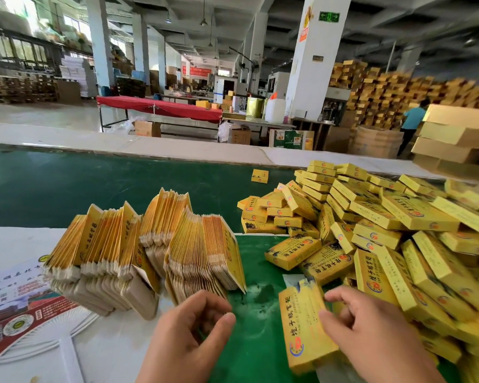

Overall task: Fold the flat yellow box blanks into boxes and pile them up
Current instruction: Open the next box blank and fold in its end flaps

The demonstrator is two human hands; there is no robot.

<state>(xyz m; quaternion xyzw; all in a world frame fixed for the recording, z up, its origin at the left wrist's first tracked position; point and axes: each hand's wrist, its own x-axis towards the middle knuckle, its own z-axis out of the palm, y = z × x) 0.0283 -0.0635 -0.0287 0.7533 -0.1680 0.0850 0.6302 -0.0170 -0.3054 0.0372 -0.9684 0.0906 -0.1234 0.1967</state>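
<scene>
Flat yellow box blanks [150, 250] stand on edge in fanned bundles at the near left of the bench. A big heap of folded yellow boxes [385, 225] fills the right side. My right hand [371, 330] grips one folded yellow box [304, 327] at its right edge, thumb on top, low in front of the heap. My left hand [188, 335] hovers just in front of the blanks with fingers loosely curled, holding nothing.
A green belt [94, 189] runs across the bench, with one lone yellow box [260, 176] lying on it. A printed red-and-white paper fan [20, 308] lies at the near left. Cardboard cartons [454, 139] are stacked at the far right. A person in a blue shirt [412, 120] stands beyond.
</scene>
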